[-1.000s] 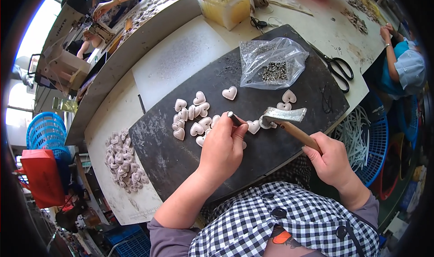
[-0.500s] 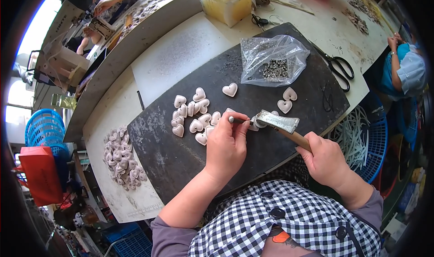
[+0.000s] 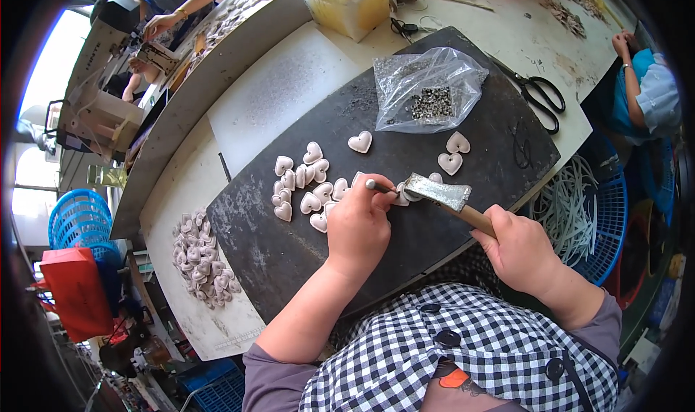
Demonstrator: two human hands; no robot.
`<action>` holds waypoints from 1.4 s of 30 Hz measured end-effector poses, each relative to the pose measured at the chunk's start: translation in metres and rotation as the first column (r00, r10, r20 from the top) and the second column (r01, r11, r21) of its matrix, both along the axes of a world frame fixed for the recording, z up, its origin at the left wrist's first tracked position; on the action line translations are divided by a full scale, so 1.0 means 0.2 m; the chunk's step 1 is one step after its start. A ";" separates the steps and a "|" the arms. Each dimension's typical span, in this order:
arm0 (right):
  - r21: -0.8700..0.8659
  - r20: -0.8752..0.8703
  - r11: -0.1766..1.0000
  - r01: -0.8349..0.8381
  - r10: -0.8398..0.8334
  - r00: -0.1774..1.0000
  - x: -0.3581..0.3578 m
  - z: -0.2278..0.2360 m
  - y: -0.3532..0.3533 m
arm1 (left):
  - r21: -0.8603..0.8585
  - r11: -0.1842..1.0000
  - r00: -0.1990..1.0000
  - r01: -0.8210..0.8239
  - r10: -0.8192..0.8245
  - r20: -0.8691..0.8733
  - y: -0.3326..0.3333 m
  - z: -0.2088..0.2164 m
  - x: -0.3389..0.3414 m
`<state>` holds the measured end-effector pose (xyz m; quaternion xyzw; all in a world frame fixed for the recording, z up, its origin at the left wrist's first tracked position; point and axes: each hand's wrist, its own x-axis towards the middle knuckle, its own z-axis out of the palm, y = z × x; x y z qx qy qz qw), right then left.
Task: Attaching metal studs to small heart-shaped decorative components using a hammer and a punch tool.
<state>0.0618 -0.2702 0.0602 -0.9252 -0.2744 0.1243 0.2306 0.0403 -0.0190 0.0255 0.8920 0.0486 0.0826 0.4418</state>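
Note:
In my right hand [image 3: 515, 247] is the wooden handle of a hammer [image 3: 437, 192], its worn metal head level above the dark board [image 3: 289, 274]. My left hand [image 3: 358, 224] pinches a short metal punch rod [image 3: 376, 186], whose far end points toward the hammer head. Beneath and beside the head lie small pale pink padded hearts [image 3: 402, 195], partly hidden by the tool and my fingers. More hearts [image 3: 300, 177] sit in a loose group left of my left hand. A single heart [image 3: 360, 142] and a touching pair [image 3: 450, 164] lie farther up the board.
A clear plastic bag [image 3: 431, 97] of small metal studs rests on the board. Black scissors [image 3: 539, 97] lie at its right edge. A heap of hearts [image 3: 203, 260] is on the left of the table. A blue basket [image 3: 604, 224] holds pale strips. Other people work beyond.
The view has shifted slightly, so the board and bag appear a little farther left. Both hands keep their holds on the punch rod and hammer, at nearly the same spot over the hearts.

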 end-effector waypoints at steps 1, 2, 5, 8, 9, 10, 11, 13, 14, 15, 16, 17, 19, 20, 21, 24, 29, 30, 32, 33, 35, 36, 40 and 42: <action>-0.008 -0.008 1.000 -0.002 0.002 1.000 0.00 0.00 0.00 | -0.183 0.982 0.999 -0.052 0.053 0.000 0.01 -0.03 0.01; -0.004 -0.008 1.000 0.000 0.000 1.000 0.00 -0.01 0.00 | -0.179 0.982 0.999 -0.050 0.051 0.001 0.01 -0.04 0.01; 0.012 -0.008 1.000 0.007 -0.007 1.000 -0.01 -0.02 0.00 | -0.360 0.925 0.992 -0.124 0.112 -0.054 0.00 -0.02 0.02; 0.019 -0.019 1.000 0.008 -0.008 1.000 -0.01 -0.02 0.00 | -0.289 0.951 0.994 -0.109 0.101 -0.040 0.00 -0.03 0.02; 0.017 -0.018 1.000 0.012 -0.012 1.000 -0.01 -0.02 0.00 | -0.290 0.951 0.994 -0.109 0.102 -0.039 0.00 -0.03 0.02; 0.015 -0.018 1.000 0.016 -0.016 1.000 -0.02 -0.02 0.00 | -0.155 0.986 0.998 -0.061 0.062 0.004 0.01 -0.03 0.02; 0.013 -0.016 1.000 0.016 -0.015 1.000 -0.02 -0.03 0.00 | -0.015 1.000 0.999 -0.015 0.016 0.042 0.01 -0.03 0.02; 0.012 -0.026 0.999 0.031 -0.031 0.999 -0.02 -0.03 0.00 | 0.096 0.995 0.995 0.026 -0.035 0.095 0.01 -0.01 0.02; 0.011 -0.027 1.000 0.029 -0.029 0.999 -0.02 -0.03 0.00 | 0.209 0.976 0.985 0.064 -0.095 0.142 0.01 0.00 0.02; 0.032 -0.010 0.999 0.025 -0.025 1.000 -0.02 -0.04 0.00 | 0.207 0.976 0.985 0.064 -0.095 0.143 0.00 0.00 0.03; 0.053 0.006 0.998 0.021 -0.021 1.000 -0.02 -0.04 0.00 | 0.285 0.956 0.976 0.070 -0.125 0.180 -0.01 0.00 0.03; 0.051 0.008 0.998 0.022 -0.023 1.000 -0.02 -0.03 -0.02 | 0.362 0.929 0.964 0.073 -0.159 0.215 -0.02 0.01 0.04; 0.261 0.023 0.965 0.033 -0.040 0.999 0.01 0.00 -0.03 | 0.348 0.936 0.963 0.062 -0.148 0.225 -0.02 -0.03 0.04; 0.264 0.027 0.964 0.030 -0.039 0.999 0.02 0.03 -0.03 | 0.332 0.942 0.963 0.055 -0.138 0.231 -0.02 -0.04 0.04; 0.385 0.152 0.921 -0.053 -0.007 0.988 0.02 0.07 -0.02 | 0.352 0.935 0.962 0.051 -0.140 0.234 -0.02 -0.04 0.04; 0.534 0.303 0.800 -0.271 0.118 0.945 0.01 0.06 -0.06 | 0.292 0.956 0.963 0.026 -0.103 0.250 -0.04 -0.11 0.04; 0.336 0.128 0.942 0.017 -0.063 0.990 0.07 0.08 -0.01 | 0.325 0.944 0.965 0.056 -0.134 0.224 -0.02 -0.05 0.00; 0.331 0.140 0.942 0.053 -0.105 0.985 0.07 0.07 -0.01 | 0.323 0.945 0.965 0.052 -0.131 0.226 -0.02 -0.04 0.00; 0.322 0.075 0.943 0.081 -0.110 0.991 0.05 0.08 -0.01 | 0.183 0.982 0.991 -0.051 0.027 0.132 -0.03 -0.02 -0.02; 0.308 0.097 0.950 0.049 -0.083 0.992 0.05 0.08 0.00 | 0.183 0.982 0.990 -0.051 0.027 0.135 -0.03 -0.03 -0.02; 0.271 0.112 0.963 0.005 -0.037 0.993 0.03 0.05 0.02 | 0.094 0.994 0.989 -0.051 0.038 0.142 0.01 -0.05 -0.03; 0.272 0.113 0.962 0.006 -0.038 0.993 0.02 0.02 0.03 | 0.049 0.998 0.989 -0.049 0.042 0.145 0.02 -0.05 -0.03; 0.102 0.038 0.995 0.015 -0.019 0.999 0.05 0.02 0.04 | -0.091 0.986 0.975 -0.141 0.154 0.159 0.10 0.02 -0.08; 0.196 0.109 0.979 0.059 -0.081 0.991 0.03 0.02 0.01 | -0.173 0.968 0.975 -0.183 0.201 0.096 0.13 0.08 -0.16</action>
